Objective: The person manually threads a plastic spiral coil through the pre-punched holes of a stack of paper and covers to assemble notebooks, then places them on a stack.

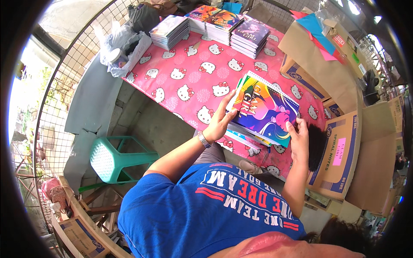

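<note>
Spiral notebooks (267, 111): over near edge of counter (193, 94)
Left hand (219, 120): grips their left end, thumb on top, forearm slanting inward
Right hand (300, 138): grips right corner, thumb on cover

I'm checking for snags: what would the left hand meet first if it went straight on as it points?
Most likely the spiral notebooks that the left hand is holding, though depth is unclear in this single view.
</note>
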Tool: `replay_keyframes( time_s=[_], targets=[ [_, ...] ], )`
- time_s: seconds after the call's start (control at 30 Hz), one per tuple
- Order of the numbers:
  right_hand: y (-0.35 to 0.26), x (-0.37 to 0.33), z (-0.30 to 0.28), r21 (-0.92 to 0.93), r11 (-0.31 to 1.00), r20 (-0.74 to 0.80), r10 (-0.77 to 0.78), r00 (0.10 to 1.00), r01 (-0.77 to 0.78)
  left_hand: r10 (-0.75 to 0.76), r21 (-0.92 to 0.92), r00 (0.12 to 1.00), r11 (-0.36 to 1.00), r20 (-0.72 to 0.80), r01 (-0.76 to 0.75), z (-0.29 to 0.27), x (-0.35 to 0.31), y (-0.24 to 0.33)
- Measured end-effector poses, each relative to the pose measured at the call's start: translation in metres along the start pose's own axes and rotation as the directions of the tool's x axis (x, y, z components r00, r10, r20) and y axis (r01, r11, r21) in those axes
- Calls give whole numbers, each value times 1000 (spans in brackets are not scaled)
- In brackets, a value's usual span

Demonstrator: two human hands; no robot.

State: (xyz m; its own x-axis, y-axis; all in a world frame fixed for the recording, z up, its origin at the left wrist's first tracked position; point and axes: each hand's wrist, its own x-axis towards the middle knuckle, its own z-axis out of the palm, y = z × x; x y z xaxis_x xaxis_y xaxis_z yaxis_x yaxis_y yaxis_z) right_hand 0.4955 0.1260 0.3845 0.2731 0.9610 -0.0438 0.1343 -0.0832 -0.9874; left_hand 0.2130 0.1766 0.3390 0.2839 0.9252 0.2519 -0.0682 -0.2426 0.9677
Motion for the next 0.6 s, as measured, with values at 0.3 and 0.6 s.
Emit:
replay_keyframes(
  time_s=[0.3, 0.6],
  targets=[
    [9, 4, -8, -20, 1000, 21, 19, 1000, -19, 42, -151, 991, 988, 124, -23, -33, 9, -22],
    [-40, 18, -6, -9, 966, 127, 258, 958, -259, -469, -442, 665, 868, -582, 226, -306, 162, -165]
  ],
)
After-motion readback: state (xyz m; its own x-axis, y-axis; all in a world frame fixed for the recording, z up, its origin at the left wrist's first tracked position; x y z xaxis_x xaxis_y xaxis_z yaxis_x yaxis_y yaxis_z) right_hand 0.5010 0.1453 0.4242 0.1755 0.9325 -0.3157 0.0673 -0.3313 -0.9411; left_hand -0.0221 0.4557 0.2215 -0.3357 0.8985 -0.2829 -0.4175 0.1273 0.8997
